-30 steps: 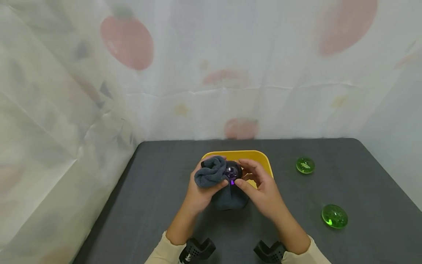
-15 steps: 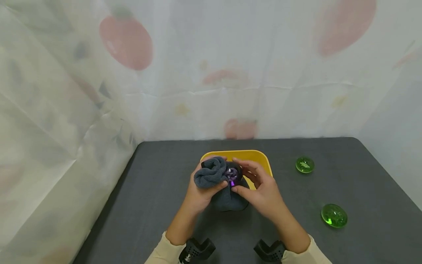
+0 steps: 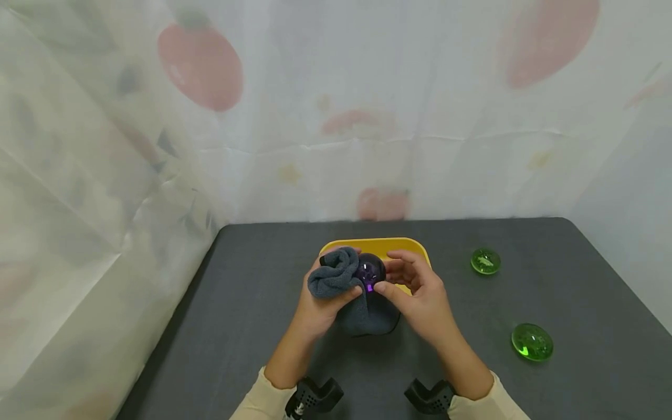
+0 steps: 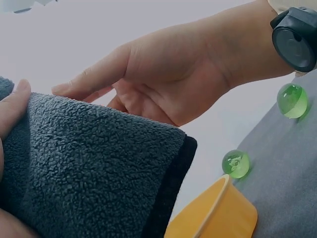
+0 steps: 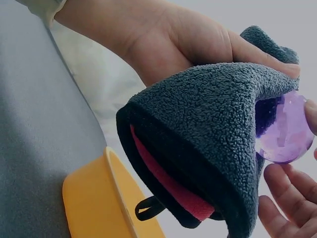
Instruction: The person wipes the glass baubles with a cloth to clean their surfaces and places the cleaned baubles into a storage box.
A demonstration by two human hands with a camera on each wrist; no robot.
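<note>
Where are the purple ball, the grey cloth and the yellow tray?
purple ball (image 3: 370,271), head view, its shiny front.
grey cloth (image 5: 208,119), right wrist view, its fleecy outer face.
yellow tray (image 3: 391,245), head view, its far rim.

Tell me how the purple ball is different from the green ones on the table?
The purple ball is held up between both hands, the right hand gripping it; the green balls lie untouched on the table. The left hand presses a grey cloth against the purple ball; nothing covers the green ones. The purple ball looks rounder, the green ones flatter. All are shiny and see-through.
</note>
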